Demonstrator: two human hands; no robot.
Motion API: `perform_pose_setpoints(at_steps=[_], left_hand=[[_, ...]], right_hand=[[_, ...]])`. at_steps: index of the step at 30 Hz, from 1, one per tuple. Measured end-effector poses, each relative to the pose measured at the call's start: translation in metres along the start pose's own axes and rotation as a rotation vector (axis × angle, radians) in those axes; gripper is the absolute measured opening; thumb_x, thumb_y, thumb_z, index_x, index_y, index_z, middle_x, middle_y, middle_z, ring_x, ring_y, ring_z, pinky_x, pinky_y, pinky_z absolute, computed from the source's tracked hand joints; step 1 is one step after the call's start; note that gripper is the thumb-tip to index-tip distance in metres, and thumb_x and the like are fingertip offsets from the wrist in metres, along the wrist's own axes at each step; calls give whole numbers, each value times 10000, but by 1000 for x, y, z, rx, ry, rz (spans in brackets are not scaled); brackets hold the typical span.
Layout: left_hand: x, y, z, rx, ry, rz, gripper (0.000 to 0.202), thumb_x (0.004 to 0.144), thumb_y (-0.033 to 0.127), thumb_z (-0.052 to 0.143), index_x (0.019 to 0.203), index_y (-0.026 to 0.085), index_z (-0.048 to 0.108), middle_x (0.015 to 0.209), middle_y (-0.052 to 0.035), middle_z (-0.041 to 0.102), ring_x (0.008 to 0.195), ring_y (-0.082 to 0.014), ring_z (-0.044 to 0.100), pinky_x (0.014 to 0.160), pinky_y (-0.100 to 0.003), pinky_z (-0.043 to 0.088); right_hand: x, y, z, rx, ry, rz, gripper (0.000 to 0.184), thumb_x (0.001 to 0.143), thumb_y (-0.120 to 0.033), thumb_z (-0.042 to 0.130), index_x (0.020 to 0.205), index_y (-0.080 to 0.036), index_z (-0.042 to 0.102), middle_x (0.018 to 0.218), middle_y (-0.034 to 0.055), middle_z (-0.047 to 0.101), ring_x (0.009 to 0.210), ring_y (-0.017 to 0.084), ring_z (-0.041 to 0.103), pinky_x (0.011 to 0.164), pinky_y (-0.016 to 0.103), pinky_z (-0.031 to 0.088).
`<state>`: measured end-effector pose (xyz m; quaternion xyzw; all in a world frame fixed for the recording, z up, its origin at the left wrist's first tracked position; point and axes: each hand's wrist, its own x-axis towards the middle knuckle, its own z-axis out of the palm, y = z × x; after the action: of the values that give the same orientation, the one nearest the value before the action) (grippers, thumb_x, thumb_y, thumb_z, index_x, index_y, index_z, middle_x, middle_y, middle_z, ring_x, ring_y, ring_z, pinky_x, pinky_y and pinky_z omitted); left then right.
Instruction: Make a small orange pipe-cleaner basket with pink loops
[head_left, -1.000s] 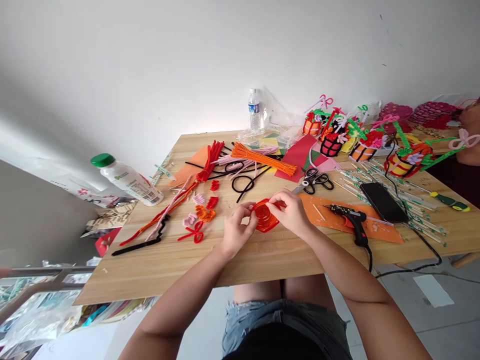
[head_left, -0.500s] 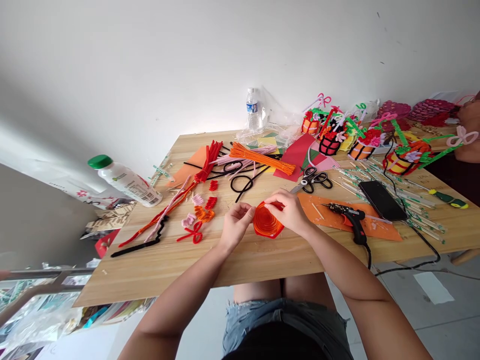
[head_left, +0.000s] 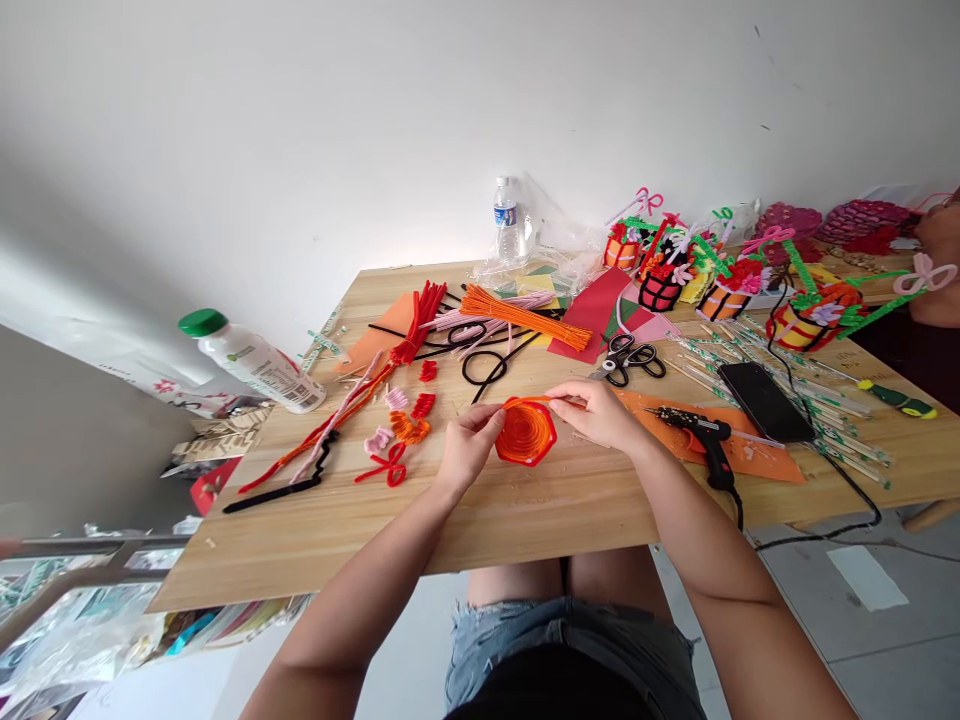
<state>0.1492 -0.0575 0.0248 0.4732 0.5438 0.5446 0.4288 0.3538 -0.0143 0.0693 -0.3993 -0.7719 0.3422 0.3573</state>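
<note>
An orange pipe-cleaner coil (head_left: 527, 434) with a red, many-sided rim is held over the near part of the table. My left hand (head_left: 472, 440) pinches its left edge between thumb and fingers. From the coil's upper edge a loose orange pipe cleaner (head_left: 536, 401) runs to the right, and my right hand (head_left: 596, 415) has its fingers closed on that strand, apart from the coil. To the left lie curled pipe-cleaner pieces: an orange one (head_left: 409, 428), a red loop shape (head_left: 390, 466) and a pale pink one (head_left: 378, 440).
Scissors (head_left: 630, 360) lie beyond my right hand. A glue gun (head_left: 697, 432) rests on orange felt, beside a phone (head_left: 765, 400) and several wrapped sticks. Bundled orange pipe cleaners (head_left: 525, 317), small flower baskets (head_left: 806, 318) and a water bottle (head_left: 506, 220) stand or lie farther back.
My right hand has moved right, off the coil, drawing the orange strand out along the top edge. The coil has shifted slightly left and shows more of its face.
</note>
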Motion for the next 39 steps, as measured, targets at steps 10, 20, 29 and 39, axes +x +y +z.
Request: perform_pose_setpoints(at_steps=[10,20,29,39], left_hand=[[5,-13,-2,-73,173,-43,383,674,465,719,858,129,735,842,-68,699,709,-157,635,623,-241,491],[-2,-8,5,-202,149,-145,414,604,480,772,766,105,704,662,-41,681,664,-171,650,701,-321,537],[-1,-10,6,-173,95,-134,397,567,470,785,713,120,669,666,-45,690,645,-168,644,683,-307,522],[-1,-10,7,-164,23,-98,365,580,451,776,688,139,620,649,-20,676,616,-154,641,648,-286,518]], right_hand=[[-4,4,12,258,40,229,189,735,-344,672,792,-165,684,720,37,688,644,166,651,540,295,581],[0,10,26,150,203,277,164,703,-328,669,709,-164,666,698,44,706,652,171,639,607,290,509],[7,29,27,265,277,274,229,661,-360,709,776,-163,687,759,63,724,708,194,665,660,314,537],[9,27,27,365,295,310,232,633,-367,736,736,-169,676,729,51,719,677,189,664,632,301,546]])
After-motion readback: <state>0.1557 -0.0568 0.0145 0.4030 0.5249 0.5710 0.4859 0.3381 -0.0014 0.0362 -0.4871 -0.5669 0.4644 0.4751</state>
